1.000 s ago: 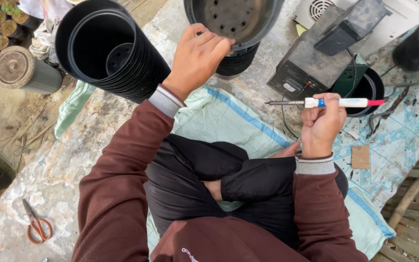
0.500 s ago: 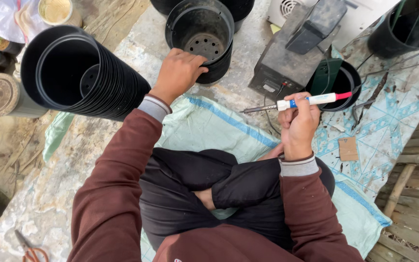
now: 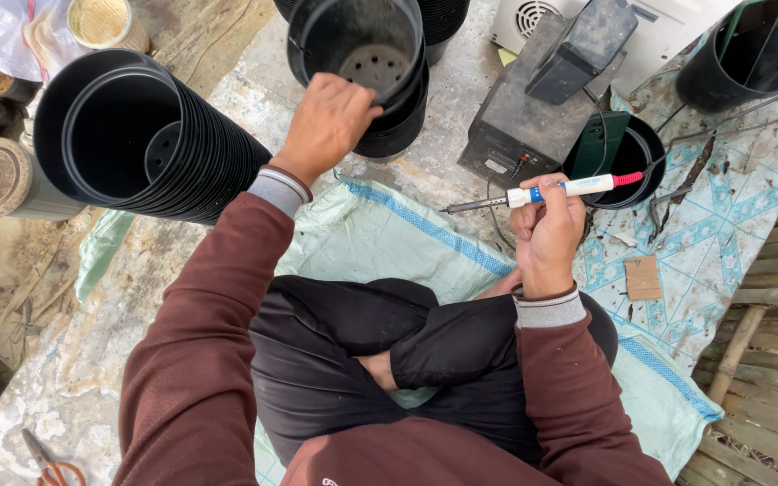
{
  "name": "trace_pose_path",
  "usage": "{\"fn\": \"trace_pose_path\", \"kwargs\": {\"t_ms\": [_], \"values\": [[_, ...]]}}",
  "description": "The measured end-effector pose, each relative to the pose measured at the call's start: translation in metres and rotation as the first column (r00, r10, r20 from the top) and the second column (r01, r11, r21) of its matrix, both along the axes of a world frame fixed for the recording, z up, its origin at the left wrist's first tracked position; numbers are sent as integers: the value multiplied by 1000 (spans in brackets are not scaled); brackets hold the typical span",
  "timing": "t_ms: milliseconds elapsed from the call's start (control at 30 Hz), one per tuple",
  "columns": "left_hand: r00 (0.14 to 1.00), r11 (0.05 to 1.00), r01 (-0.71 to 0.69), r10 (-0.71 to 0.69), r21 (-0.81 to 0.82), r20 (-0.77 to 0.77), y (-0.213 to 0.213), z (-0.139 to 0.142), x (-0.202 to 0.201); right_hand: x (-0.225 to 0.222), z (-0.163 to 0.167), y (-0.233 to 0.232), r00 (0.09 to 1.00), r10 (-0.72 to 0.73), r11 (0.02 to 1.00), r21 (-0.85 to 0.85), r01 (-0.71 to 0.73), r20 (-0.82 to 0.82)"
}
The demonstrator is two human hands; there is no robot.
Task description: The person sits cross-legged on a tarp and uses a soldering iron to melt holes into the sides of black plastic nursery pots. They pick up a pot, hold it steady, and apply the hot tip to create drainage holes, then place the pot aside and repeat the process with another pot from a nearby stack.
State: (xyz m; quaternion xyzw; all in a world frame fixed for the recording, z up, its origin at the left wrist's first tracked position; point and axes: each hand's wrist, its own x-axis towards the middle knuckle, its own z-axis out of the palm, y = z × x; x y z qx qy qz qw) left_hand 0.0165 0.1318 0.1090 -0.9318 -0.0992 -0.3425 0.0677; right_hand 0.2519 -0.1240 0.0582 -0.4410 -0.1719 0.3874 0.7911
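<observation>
My left hand [image 3: 328, 121] grips the near rim of a black plastic pot [image 3: 357, 45] with holes in its base, tilted up out of the pot stack [image 3: 398, 126] beneath it. My right hand [image 3: 547, 229] holds a soldering iron [image 3: 551, 190] with a white, blue and red handle, its metal tip pointing left over the pale sack [image 3: 389, 238] I sit on cross-legged.
A long stack of nested black pots [image 3: 137, 144] lies on its side at the left. A dark grey box unit [image 3: 533, 117] stands ahead, with a black pot [image 3: 628, 157] beside it and another [image 3: 749, 54] at far right. Scissors [image 3: 47, 459] lie bottom left. Wooden slats [image 3: 776, 360] run along the right.
My left hand has closed on the pot's rim and tipped it up off the stack. The view has shifted, and the soldering iron stays held level in my right hand.
</observation>
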Motion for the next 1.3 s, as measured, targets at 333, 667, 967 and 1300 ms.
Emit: {"fn": "trace_pose_path", "kwargs": {"t_ms": [333,667,967,1300], "values": [[989,997,-72,70,5,132,-8,33,-18,-7,5,1,1000,-12,1000,27,12,12],[978,266,155,97,-951,187,-153,4,-28,-46,8,-4,600,-604,794,459,398,525],[973,301,-20,224,-953,50,-166,-2,-43,-65,4,-10,644,-376,926,298,232,666],[982,580,-113,-57,-807,-178,-142,-78,-17,-55,0,-12,773,-172,983,154,97,610]]}}
